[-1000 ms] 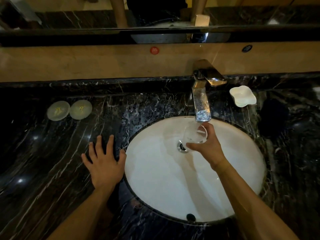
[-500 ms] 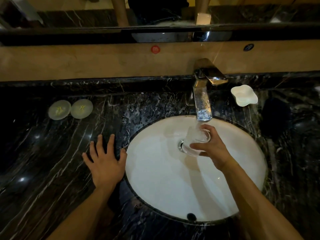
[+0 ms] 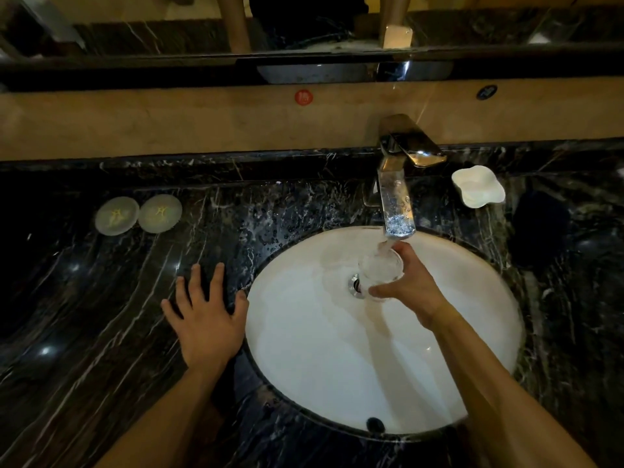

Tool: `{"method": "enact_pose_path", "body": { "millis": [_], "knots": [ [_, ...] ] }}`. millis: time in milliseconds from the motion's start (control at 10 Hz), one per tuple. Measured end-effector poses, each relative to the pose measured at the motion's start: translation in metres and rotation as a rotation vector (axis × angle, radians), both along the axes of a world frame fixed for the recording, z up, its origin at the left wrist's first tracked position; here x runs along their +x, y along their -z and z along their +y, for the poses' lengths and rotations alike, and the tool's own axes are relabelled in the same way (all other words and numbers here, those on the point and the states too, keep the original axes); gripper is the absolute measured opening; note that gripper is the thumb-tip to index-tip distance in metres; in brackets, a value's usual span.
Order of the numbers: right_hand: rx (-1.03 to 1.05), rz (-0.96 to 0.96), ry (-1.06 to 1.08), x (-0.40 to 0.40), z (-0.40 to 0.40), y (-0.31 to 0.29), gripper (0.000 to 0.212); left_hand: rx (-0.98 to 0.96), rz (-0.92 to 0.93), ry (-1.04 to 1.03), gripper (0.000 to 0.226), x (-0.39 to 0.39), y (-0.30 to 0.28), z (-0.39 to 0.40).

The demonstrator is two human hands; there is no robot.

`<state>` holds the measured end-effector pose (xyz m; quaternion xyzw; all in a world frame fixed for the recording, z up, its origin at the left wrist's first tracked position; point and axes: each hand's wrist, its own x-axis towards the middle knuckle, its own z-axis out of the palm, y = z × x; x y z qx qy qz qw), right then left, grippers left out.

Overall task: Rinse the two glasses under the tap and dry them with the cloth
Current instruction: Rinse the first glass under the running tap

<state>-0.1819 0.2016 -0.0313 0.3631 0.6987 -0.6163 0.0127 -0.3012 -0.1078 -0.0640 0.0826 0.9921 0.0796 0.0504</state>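
Note:
My right hand (image 3: 413, 285) grips a clear glass (image 3: 381, 268) over the white oval sink (image 3: 304, 349). The glass stands nearly upright right under the chrome tap (image 3: 397, 204), and running water pours into its mouth. My left hand (image 3: 207, 315) lies flat on the black marble counter (image 3: 84, 315) with fingers spread, its thumb at the sink's left rim, holding nothing. I see no second glass and no cloth; a dark shape at the far right is too dim to make out.
Two round pale coasters (image 3: 116, 216) (image 3: 160, 213) lie side by side at the back left of the counter. A white lobed soap dish (image 3: 478, 186) sits right of the tap. The drain (image 3: 355, 284) shows beside the glass. A mirror runs above the beige backsplash.
My right hand has brought the glass up and to the right, from tilted over the drain to nearly upright under the spout. The left hand has stayed flat on the counter.

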Motion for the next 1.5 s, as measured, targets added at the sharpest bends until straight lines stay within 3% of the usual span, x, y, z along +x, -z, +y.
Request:
{"method": "enact_pose_path", "body": {
  "millis": [100,200,300,400,500,600,700,800,1000,1200,1300,1500],
  "knots": [
    [-0.061,0.074,0.124,0.0,-0.005,0.003,0.082,-0.003,0.004,0.002,0.07,0.0,0.001,0.0],
    [0.042,0.072,0.206,-0.006,-0.012,0.003,0.083,-0.007,0.001,0.005,0.07,0.0,0.0,0.0],
    [-0.078,0.009,0.101,-0.006,-0.006,-0.001,0.079,-0.012,0.001,0.003,0.069,-0.001,0.0,0.0],
    [-0.427,0.004,0.303,-0.001,-0.008,-0.001,0.065,-0.011,-0.002,0.002,0.069,0.0,0.0,-0.001],
    [-0.801,-0.103,0.474,0.003,-0.01,-0.002,0.036,-0.015,-0.003,0.009,0.07,0.0,-0.001,0.0],
    [-0.949,-0.254,0.422,0.01,-0.013,0.007,0.048,-0.014,-0.009,0.003,0.071,-0.001,-0.001,0.0],
    [-1.12,-0.267,0.43,0.014,-0.017,0.014,0.066,-0.008,-0.01,0.004,0.071,0.0,-0.001,0.0],
    [-1.304,-0.21,0.602,0.01,-0.02,0.009,0.071,-0.012,-0.012,0.004,0.07,0.0,0.0,0.0],
    [-1.346,-0.087,1.034,-0.019,-0.012,0.003,0.087,-0.013,-0.008,0.003,0.071,0.0,0.0,0.0],
    [-1.637,0.165,1.248,-0.025,-0.002,0.0,0.089,-0.007,-0.007,0.0,0.069,0.0,0.001,-0.001],
    [-1.691,0.252,1.156,-0.023,-0.008,0.005,0.086,-0.01,-0.008,-0.002,0.069,0.0,0.0,-0.001],
    [-1.566,0.314,0.794,-0.012,-0.015,0.012,0.064,-0.009,-0.001,0.0,0.07,0.0,0.0,0.0]
  ]
}}
